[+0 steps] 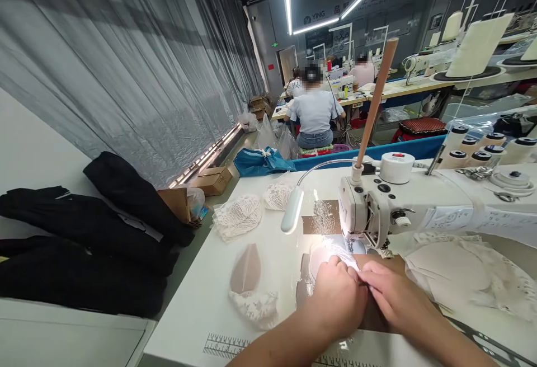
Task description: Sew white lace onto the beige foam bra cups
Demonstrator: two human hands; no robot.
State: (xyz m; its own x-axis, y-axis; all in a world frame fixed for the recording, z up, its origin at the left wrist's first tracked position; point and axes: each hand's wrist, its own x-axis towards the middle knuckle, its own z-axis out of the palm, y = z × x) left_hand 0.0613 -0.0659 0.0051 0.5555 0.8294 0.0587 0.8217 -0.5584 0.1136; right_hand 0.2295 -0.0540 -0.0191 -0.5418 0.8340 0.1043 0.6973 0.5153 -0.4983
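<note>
Under the needle area of a white sewing machine (354, 207) lies a pale lace cup piece (325, 252), lit by the lamp. My left hand (339, 297) is closed on the near edge of this piece, its fingers curled over the lace. Close beside it, my right hand (388, 288) pinches at the right edge, thumb and forefinger together. Something small and dark shows between the two hands; its kind is unclear. To the left, a beige cup piece with lace trim (247, 277) rests on the table. More sheer lace pieces (465, 272) lie at the right.
Folded lace pieces (238, 216) lie at the table's far left. A gooseneck lamp (292, 210) leans over the work. Thread spools (480, 157) and scissors (478, 173) are behind the machine arm. A seated person (314, 109) works ahead. Dark clothing (84, 244) is at left.
</note>
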